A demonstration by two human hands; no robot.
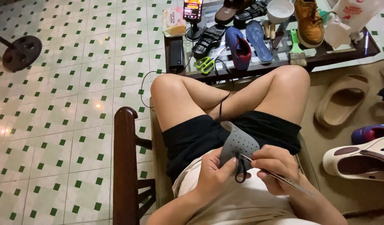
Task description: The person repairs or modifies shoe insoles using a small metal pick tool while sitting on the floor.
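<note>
In my lap I hold a grey perforated insole (237,145) with a black cord looping off it. My left hand (215,173) grips its lower edge from the left, thumb pressed on the surface. My right hand (275,164) pinches a thin metal tool (279,177) whose tip touches the insole near the cord. I sit cross-legged on a wooden chair (125,158), in black shorts.
A low table (338,52) ahead carries a blue shoe (238,46), a blue insole (258,39), green scissors (206,63), a brush (297,50), a tan boot (308,18), a white bowl (280,9) and a phone on a stand (193,10). Sandals and clogs (361,158) lie at right.
</note>
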